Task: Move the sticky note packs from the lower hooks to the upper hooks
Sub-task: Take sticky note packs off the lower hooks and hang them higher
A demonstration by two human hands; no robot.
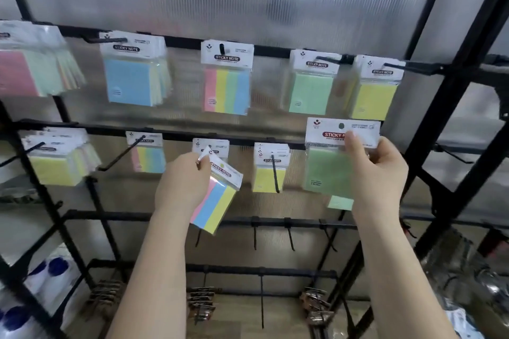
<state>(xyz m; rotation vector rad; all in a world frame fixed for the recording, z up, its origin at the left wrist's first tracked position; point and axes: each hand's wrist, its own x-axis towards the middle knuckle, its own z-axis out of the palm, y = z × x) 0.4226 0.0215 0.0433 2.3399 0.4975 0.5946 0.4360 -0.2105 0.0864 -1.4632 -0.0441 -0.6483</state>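
Note:
My left hand (183, 183) pinches the header of a striped pink, blue and yellow sticky note pack (216, 198), tilted and free of any hook, in front of the lower row. My right hand (378, 165) holds a green pack (329, 169) by its white header, raised just below the upper row's green pack (311, 91) and yellow pack (376, 95). Upper hooks also carry a blue pack (130, 81) and a striped pack (227, 91). On the lower hooks hang a yellow pack (268, 177), a striped pack (148, 155) and a yellow stack (56, 166).
A black metal rack frame (451, 69) runs up the right side. Bare hooks (289, 237) hang on the third rail below. More packs (33, 74) hang at the far left of the upper row. Bundles of small items (201, 303) hang on the lowest rail.

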